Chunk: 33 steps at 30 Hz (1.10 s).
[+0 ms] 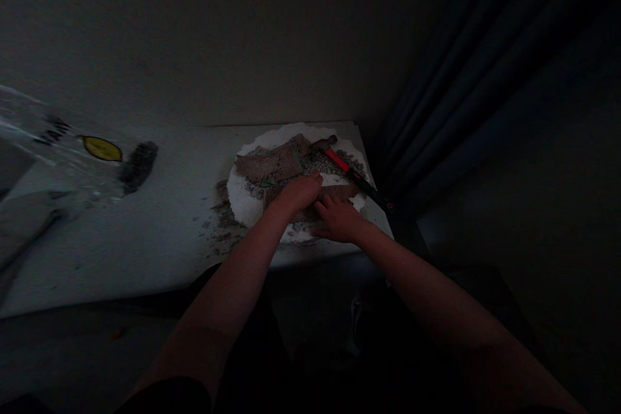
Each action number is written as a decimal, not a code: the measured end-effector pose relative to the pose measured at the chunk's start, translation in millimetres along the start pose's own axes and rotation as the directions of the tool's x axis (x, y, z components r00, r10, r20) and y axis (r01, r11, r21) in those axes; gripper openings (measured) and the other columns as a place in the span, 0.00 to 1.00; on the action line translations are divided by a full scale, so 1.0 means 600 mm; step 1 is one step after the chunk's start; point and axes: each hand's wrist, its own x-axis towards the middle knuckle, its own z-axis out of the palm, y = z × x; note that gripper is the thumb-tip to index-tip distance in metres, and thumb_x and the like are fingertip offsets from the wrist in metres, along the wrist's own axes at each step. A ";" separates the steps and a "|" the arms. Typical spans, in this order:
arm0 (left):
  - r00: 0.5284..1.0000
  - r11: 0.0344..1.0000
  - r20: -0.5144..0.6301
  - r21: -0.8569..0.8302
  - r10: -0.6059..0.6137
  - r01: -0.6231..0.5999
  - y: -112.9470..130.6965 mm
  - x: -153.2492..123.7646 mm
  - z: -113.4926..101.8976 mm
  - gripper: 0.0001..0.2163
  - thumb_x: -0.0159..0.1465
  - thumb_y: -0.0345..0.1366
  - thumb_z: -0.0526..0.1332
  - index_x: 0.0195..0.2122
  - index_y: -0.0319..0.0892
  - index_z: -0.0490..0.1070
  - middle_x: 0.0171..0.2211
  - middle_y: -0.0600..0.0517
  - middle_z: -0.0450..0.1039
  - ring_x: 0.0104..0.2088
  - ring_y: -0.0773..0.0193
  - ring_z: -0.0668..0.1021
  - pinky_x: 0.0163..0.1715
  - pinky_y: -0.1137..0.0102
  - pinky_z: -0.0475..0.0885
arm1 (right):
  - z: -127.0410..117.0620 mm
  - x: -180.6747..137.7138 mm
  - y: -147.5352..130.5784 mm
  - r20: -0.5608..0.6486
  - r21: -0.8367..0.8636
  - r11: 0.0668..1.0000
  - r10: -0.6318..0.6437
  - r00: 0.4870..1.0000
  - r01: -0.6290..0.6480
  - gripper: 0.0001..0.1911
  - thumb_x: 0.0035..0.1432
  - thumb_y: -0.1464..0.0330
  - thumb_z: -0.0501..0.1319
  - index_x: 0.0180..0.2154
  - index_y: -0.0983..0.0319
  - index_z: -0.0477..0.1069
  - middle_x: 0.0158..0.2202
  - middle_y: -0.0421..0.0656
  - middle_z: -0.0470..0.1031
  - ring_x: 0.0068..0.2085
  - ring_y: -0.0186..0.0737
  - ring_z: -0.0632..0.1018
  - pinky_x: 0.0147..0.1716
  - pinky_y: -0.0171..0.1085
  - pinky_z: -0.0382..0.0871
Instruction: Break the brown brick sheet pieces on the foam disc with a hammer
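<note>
A round white slab (245,204) lies on the pale table (160,226), covered with brown flat fragments (272,165) and grey crumbs. A hammer with a red and black handle (356,178) rests across the slab's right side, its head toward the wall. My left hand (301,193) presses on the fragments at the slab's middle, fingers curled. Beside it my right hand (339,218) rests on a brown piece near the slab's front edge, just below the hammer handle. The scene is dim, so whether either hand grips a piece is unclear.
Loose dust and crumbs (220,223) spread on the table left of the slab. A clear plastic bag with a yellow label (99,149) and a dark object (138,165) lie at the left. A dark curtain (466,90) hangs at the right; a wall stands behind.
</note>
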 end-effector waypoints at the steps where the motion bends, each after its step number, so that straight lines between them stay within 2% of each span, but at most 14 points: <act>1: 1.000 1.000 0.000 -0.013 0.006 -0.006 -0.002 -0.001 -0.002 0.14 0.69 0.31 0.51 0.49 0.34 0.74 0.49 0.38 0.74 0.42 0.55 0.81 0.40 0.65 0.72 | -0.001 0.000 0.000 0.001 0.001 1.000 -0.001 1.000 0.001 0.37 0.61 0.53 0.64 0.63 0.66 0.61 0.62 0.60 0.63 0.59 0.62 0.67 0.50 0.59 0.69; 8: 0.998 0.998 0.005 -0.010 0.061 -0.061 -0.007 -0.007 -0.012 0.14 0.70 0.31 0.51 0.46 0.36 0.77 0.48 0.40 0.75 0.43 0.56 0.80 0.40 0.66 0.72 | 0.000 0.002 0.000 0.020 0.000 1.000 0.007 1.000 -0.007 0.35 0.62 0.52 0.62 0.62 0.66 0.62 0.61 0.60 0.64 0.59 0.62 0.66 0.51 0.60 0.68; 16: 0.994 0.994 -0.044 0.030 0.104 -0.103 -0.002 -0.007 -0.001 0.13 0.68 0.27 0.52 0.48 0.34 0.75 0.45 0.39 0.75 0.44 0.54 0.81 0.41 0.65 0.73 | 0.004 0.006 0.001 0.017 0.015 1.000 0.008 1.000 -0.008 0.40 0.61 0.53 0.63 0.66 0.65 0.57 0.64 0.60 0.61 0.61 0.62 0.65 0.53 0.61 0.67; 20: 0.990 0.992 -0.056 0.035 0.127 -0.125 -0.003 -0.005 0.004 0.13 0.68 0.27 0.53 0.48 0.34 0.74 0.46 0.39 0.75 0.44 0.54 0.80 0.41 0.66 0.72 | 0.005 0.005 0.003 0.019 0.033 0.999 0.009 1.000 -0.009 0.38 0.61 0.53 0.63 0.66 0.64 0.57 0.64 0.59 0.60 0.61 0.61 0.64 0.54 0.61 0.66; 28: 0.997 0.997 -0.038 -0.027 0.065 -0.066 -0.014 -0.009 -0.010 0.12 0.69 0.36 0.54 0.46 0.37 0.75 0.48 0.42 0.74 0.43 0.56 0.80 0.39 0.67 0.72 | 0.001 0.003 0.000 0.005 -0.011 1.000 0.000 1.000 0.000 0.37 0.61 0.52 0.62 0.64 0.66 0.60 0.63 0.60 0.62 0.59 0.62 0.66 0.51 0.58 0.69; 33: 0.999 0.999 -0.022 -0.014 0.034 -0.035 -0.011 -0.008 -0.003 0.13 0.70 0.31 0.51 0.47 0.36 0.74 0.47 0.41 0.75 0.44 0.57 0.80 0.41 0.67 0.72 | -0.002 0.003 0.000 0.012 -0.012 1.000 0.010 1.000 -0.010 0.34 0.62 0.51 0.62 0.61 0.64 0.63 0.60 0.58 0.65 0.58 0.60 0.67 0.50 0.57 0.69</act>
